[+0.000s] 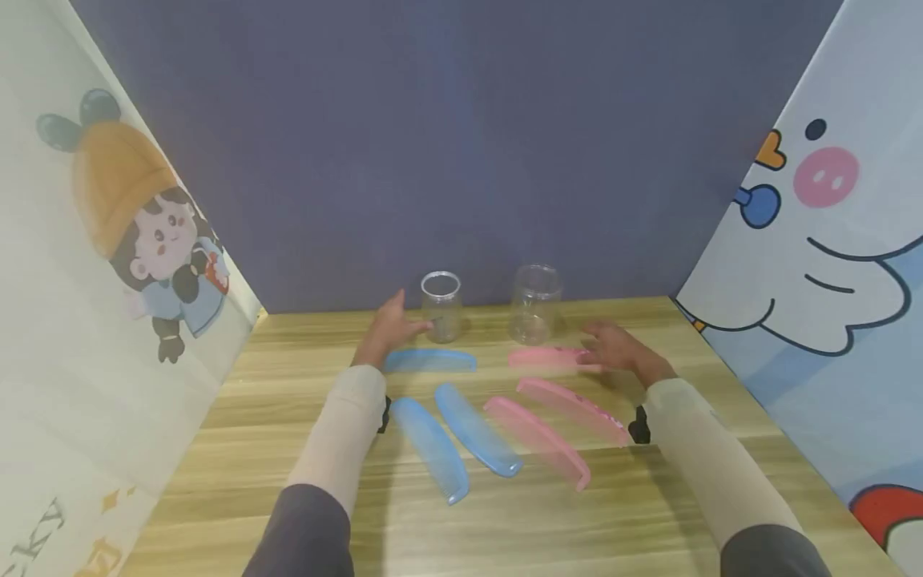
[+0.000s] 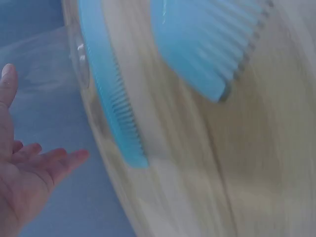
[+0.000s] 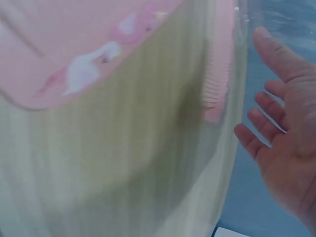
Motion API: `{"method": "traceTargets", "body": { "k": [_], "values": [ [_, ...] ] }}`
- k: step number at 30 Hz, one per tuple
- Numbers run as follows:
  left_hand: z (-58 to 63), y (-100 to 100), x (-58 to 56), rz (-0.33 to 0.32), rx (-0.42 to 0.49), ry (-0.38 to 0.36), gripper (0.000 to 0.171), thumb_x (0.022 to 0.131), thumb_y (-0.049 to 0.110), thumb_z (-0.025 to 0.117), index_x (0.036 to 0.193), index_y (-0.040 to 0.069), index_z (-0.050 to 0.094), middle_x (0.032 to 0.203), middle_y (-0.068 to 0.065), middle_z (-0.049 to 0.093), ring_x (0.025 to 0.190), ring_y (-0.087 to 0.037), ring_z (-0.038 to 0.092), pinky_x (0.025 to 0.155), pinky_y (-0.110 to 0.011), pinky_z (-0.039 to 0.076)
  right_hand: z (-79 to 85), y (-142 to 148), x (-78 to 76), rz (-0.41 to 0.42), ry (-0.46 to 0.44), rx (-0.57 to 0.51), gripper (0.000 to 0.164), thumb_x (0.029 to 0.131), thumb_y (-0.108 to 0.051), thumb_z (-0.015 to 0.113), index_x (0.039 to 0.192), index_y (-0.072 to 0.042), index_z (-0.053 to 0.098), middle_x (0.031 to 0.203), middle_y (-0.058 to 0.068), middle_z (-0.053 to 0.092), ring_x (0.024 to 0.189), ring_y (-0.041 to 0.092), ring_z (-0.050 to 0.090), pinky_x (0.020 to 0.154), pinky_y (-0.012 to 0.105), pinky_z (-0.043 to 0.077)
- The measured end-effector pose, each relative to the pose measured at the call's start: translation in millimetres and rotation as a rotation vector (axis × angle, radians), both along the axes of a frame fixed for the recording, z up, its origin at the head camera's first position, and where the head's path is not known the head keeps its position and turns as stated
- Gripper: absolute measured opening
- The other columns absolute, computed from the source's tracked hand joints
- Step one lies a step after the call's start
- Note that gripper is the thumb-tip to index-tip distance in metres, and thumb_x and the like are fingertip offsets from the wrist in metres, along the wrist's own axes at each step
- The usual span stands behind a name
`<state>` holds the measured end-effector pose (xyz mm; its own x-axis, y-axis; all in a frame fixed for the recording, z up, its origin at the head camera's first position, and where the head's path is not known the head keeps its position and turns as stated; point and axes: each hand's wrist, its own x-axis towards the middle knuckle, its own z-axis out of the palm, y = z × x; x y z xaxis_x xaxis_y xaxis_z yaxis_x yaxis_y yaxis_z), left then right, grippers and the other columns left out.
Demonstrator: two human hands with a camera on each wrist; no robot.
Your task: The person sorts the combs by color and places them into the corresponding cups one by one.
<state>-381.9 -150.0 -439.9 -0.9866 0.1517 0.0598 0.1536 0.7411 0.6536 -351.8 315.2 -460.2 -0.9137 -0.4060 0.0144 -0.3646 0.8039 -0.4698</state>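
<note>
The left hand (image 1: 392, 330) is hovering over the far left part of the table (image 1: 223, 481), its fingers spread and its thumb pointing right, holding nothing. The pale left wall (image 1: 43, 320) is showing a printed cartoon figure (image 1: 169, 240) in an orange cap, with dark lettering (image 1: 36, 529) nearer. A plain dark blue-grey panel (image 1: 447, 144) is rising along the table's far edge, and the wood grain is running crosswise in yellowish and brown streaks.

Just right of the left hand, a clear jar (image 1: 441, 308) is standing upright by the panel; whether the thumb is touching it, one cannot tell. The far blue comb (image 1: 430, 360) is lying crosswise in front of this jar, while two near blue combs (image 1: 431, 449) are slanting side by side on the bare wood. Farther right, a second clear jar (image 1: 536, 308) is standing upright, with the far pink comb (image 1: 544, 357) lying crosswise before it and two near pink combs (image 1: 537, 438) slanting nearer.

The right hand (image 1: 616, 350) is hanging at that far pink comb's right end, fingers loosely spread, gripping nothing. The right wall (image 1: 887, 304) is showing a large white cartoon character with a pink spot, against light blue.
</note>
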Motion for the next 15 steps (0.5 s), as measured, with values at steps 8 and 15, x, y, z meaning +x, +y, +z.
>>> {"method": "traceTargets", "body": {
  "k": [8, 15],
  "values": [
    [-8.4, 19, -5.2, 0.025, 0.125, -0.013, 0.109, 0.088, 0.04, 0.079, 0.162, -0.001, 0.01, 0.169, -0.024, 0.015, 0.156, -0.041, 0.019, 0.129, -0.054, 0.018, -17.8, 5, 2.0, 0.015, -0.025, 0.027, 0.078, 0.09, -0.026, 0.078, 0.146, 0.015, 0.041, 0.144, 0.042, 0.043, 0.13, 0.054, 0.048, 0.112, 0.065, 0.04],
    [-12.2, 36, -10.6, 0.033, 0.213, 0.04, 0.105, 0.085, 0.035, 0.082, 0.162, 0.004, 0.018, 0.164, -0.022, 0.031, 0.151, -0.041, 0.032, 0.126, -0.056, 0.027, -27.5, 10, 0.0, 0.025, 0.033, 0.065, 0.068, 0.088, -0.029, 0.079, 0.137, 0.011, 0.055, 0.129, 0.035, 0.058, 0.12, 0.049, 0.053, 0.105, 0.062, 0.046]
  ]
}}
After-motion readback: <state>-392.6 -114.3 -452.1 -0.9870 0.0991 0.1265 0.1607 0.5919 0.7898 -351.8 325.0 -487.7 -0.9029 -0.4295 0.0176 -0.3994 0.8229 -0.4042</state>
